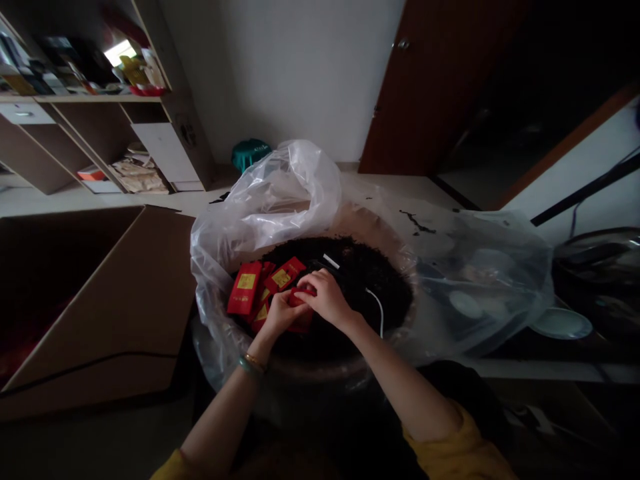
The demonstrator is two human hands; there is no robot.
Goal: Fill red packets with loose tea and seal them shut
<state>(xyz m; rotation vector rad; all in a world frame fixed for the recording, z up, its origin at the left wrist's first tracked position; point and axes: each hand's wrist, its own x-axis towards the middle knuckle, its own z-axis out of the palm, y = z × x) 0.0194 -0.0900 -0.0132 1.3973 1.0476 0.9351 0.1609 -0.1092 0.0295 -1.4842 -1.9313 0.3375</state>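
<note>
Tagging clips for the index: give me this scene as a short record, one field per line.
hands: left hand and right hand, both on one small red piece
container: round, pale inner wall, clear plastic draped over it
contents: dark loose material; red packets with yellow labels, mostly left
also inside: white strip, white cord
left side: cardboard box
light: dim

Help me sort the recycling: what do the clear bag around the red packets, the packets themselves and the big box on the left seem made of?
Bag: thin plastic, glossy; it's see-through with bright creases.
Red packets: perhaps film or coated paper, smooth with yellow panels; too dim to settle.
Box: probably cardboard, matt; dull brown, flat panels.
</note>
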